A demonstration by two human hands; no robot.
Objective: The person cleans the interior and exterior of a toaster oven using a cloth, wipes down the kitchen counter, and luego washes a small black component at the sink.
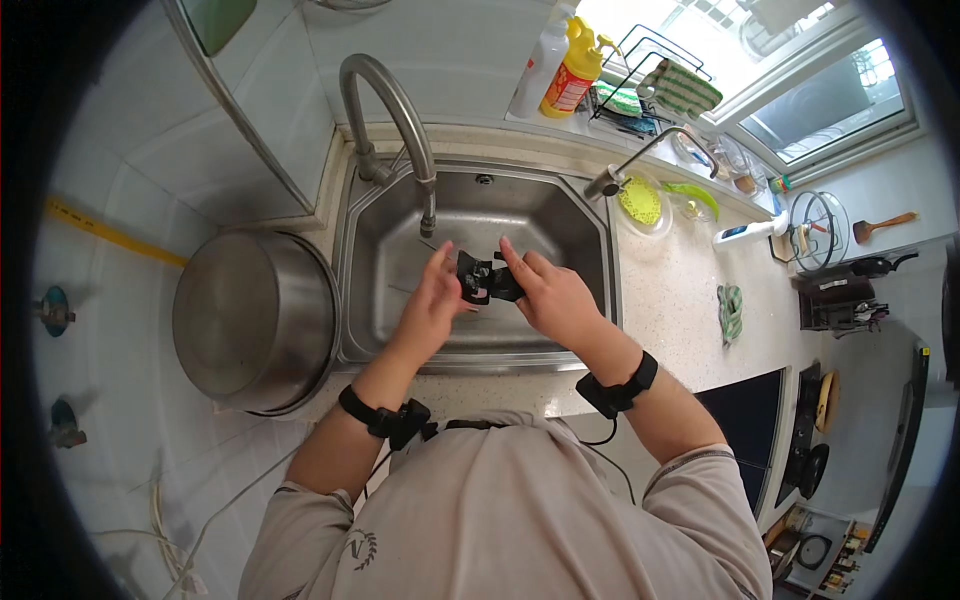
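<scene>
Above the stainless steel sink [480, 358], my right hand [551, 289] grips the right end of a small black object [477, 279], with the thumb pointing up. The object bears pale marks; its exact kind cannot be told. At its left end is my left hand [433, 292], fingers raised beside it; whether they grip it is unclear. The curved metal faucet [401, 105] stands behind the sink, its spout end just above my left hand. Each wrist wears a black strap with a small box and a cable.
A large metal pot [251, 322] lies left of the sink. A small tap [607, 181], a yellow-green strainer [640, 201] and a striped cloth [730, 313] are at the right. Bottles [574, 79] and a wire rack [652, 56] stand on the sill behind.
</scene>
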